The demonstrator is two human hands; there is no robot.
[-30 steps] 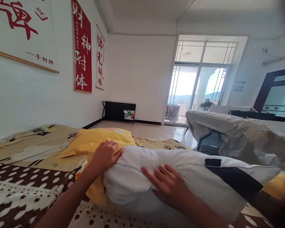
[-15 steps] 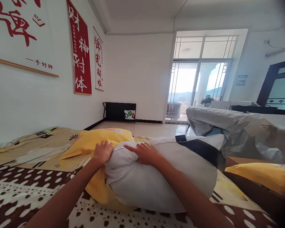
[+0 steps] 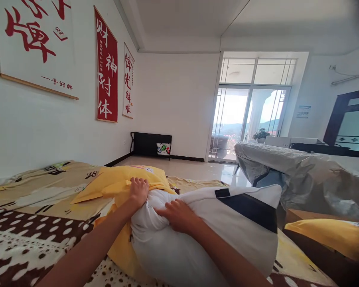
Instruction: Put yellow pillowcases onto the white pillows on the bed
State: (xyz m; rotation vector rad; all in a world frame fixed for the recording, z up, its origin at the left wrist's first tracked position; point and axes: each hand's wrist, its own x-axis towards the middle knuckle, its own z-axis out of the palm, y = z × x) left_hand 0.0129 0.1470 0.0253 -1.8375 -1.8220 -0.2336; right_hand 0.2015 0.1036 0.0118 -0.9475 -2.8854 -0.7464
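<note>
A plump white pillow with a black patch and a small black tab lies on the patterned bedding, its left end gathered inside the mouth of a yellow pillowcase. My left hand is closed on the pillowcase's edge where it meets the pillow; its fingertips are partly hidden. Pressed into the pillow just to the right, my right hand has its fingers curled around a fold of white fabric. Behind my left hand lies a yellow pillow with a printed pattern.
Brown, cream and white bedding spreads beneath everything. Another yellow pillow lies at the right, above a brown surface. Beyond it stands furniture under a plastic sheet. A black folded item leans at the far wall.
My right hand has gone from a pointing finger to curled fingers on the white fabric. My left hand has shifted slightly right. The view has tilted up a little.
</note>
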